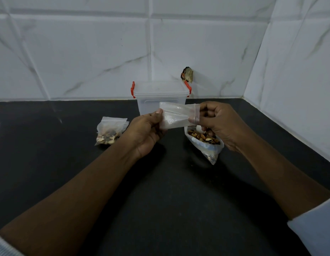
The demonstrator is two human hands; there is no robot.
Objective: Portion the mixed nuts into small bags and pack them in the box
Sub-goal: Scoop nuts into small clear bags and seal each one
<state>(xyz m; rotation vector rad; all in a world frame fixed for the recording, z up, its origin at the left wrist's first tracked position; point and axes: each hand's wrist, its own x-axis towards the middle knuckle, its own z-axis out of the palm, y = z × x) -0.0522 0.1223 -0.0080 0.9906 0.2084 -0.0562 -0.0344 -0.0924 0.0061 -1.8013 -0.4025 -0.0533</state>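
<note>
I hold a small empty clear zip bag [176,116] flat between both hands, above the counter and in front of the box. My left hand [147,133] pinches its left end. My right hand [220,123] grips its right end, fingers at the zip opening. A clear plastic box [156,97] with its lid on and red clips stands at the back by the wall. An open bag of mixed nuts [204,140] lies under my right hand. A small bag filled with nuts [108,133] rests to the left, with what look like empty bags behind it.
The black counter [169,200] meets tiled walls at the back and on the right, forming a corner. A small brown object [187,74] sticks to the back wall above the box.
</note>
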